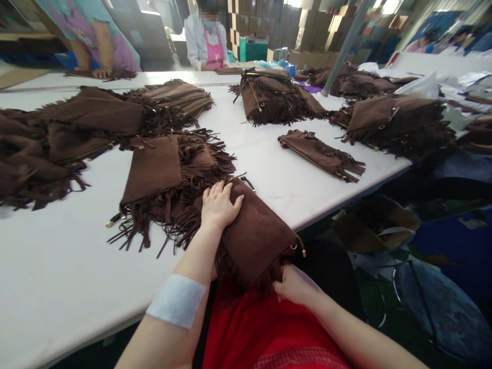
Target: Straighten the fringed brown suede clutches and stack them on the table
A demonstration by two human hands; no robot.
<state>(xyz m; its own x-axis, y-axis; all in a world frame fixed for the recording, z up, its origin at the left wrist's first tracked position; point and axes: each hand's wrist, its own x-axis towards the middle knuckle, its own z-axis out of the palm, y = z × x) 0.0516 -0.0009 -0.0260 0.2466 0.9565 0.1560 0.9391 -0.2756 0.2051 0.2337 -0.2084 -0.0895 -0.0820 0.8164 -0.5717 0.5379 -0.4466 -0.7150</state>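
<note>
A brown suede-like fringed bag (257, 230) lies at the table's near edge, its lower corner hanging over a red garment. My left hand (220, 206) rests flat on its upper left part, fingers stretched out and thumb apart. At the overhanging corner, my right hand (291, 283) is closed on the bag's fringe, with some fingertips hidden under it. A small metal ring and a cord with a metal tip show at the bag's right corner. Just left of it lies another fringed bag (154, 169), its strips tangled against the first one's fringe.
More brown bags are piled on the white table (57, 277), including a stack (269, 97) at the back. A narrow zipped fringed piece (319, 154) lies to the right. A metal pole (346, 48) rises behind. Two people stand across the table. A stool (438, 307) is at lower right.
</note>
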